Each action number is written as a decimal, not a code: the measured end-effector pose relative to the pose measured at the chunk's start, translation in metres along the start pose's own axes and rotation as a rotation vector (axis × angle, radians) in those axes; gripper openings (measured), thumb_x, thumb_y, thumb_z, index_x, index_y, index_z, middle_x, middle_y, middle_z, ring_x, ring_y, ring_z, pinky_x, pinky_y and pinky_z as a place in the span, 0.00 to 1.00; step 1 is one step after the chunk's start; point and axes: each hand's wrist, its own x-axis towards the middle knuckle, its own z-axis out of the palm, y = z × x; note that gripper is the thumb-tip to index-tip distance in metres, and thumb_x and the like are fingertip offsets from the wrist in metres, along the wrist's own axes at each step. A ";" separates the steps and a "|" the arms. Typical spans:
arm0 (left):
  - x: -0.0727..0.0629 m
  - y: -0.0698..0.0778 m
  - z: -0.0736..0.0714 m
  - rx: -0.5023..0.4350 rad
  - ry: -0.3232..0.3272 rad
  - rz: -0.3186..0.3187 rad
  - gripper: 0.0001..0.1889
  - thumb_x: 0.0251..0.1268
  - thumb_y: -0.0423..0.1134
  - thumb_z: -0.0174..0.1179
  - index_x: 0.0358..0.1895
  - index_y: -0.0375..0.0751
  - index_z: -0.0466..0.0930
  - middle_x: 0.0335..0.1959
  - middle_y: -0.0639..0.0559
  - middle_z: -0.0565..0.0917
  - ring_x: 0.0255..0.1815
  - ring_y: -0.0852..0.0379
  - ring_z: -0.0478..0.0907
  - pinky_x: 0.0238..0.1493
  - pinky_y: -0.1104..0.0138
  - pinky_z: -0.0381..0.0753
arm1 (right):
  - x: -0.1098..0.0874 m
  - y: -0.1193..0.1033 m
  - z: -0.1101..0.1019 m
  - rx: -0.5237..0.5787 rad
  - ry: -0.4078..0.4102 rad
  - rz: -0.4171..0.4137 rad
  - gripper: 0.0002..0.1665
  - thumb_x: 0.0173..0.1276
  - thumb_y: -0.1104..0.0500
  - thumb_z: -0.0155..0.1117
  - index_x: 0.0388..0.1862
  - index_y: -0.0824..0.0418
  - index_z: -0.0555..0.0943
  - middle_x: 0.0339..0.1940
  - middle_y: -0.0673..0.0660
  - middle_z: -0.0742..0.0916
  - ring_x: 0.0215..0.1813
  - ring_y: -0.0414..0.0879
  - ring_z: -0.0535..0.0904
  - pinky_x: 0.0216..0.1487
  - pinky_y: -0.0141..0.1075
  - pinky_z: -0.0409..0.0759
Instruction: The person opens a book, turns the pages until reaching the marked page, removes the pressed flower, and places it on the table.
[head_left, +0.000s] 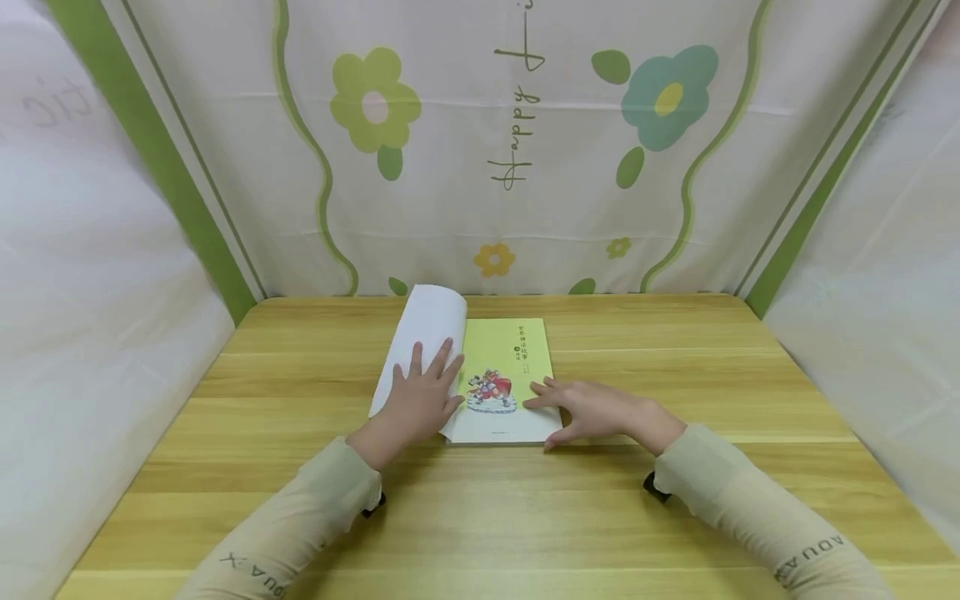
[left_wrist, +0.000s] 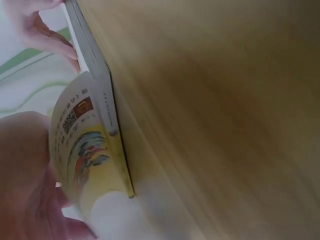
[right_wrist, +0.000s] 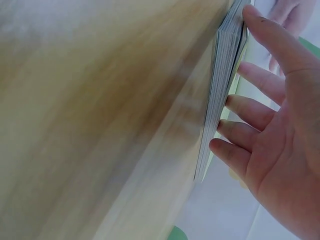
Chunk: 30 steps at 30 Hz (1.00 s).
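Observation:
A paperback book (head_left: 502, 343) lies on the table, its yellow title page with a cartoon figure facing up. Its white-backed front cover (head_left: 430, 312) is turned over to the left and curves up off the table. My left hand (head_left: 415, 402) rests on that cover with fingers spread. In the left wrist view the cover's printed outer side (left_wrist: 67, 107) shows a picture and a QR code, bent beside the spine. My right hand (head_left: 592, 408) touches the book's right edge, thumb at the lower corner. In the right wrist view its fairly straight fingers meet the page block (right_wrist: 217, 85).
The wooden table (head_left: 495, 525) ends at a fabric backdrop (head_left: 465, 208) printed with flowers. White fabric walls with green bands stand on the left and right. Both forearms have light sleeves, with a dark device (head_left: 657, 487) under the right wrist.

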 end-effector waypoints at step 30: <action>-0.007 -0.020 0.004 -0.192 -0.091 -0.029 0.39 0.81 0.56 0.50 0.83 0.38 0.50 0.84 0.42 0.46 0.76 0.18 0.45 0.62 0.31 0.68 | 0.000 -0.001 -0.011 -0.028 -0.044 -0.013 0.35 0.65 0.53 0.74 0.70 0.59 0.79 0.76 0.65 0.71 0.76 0.64 0.66 0.72 0.58 0.65</action>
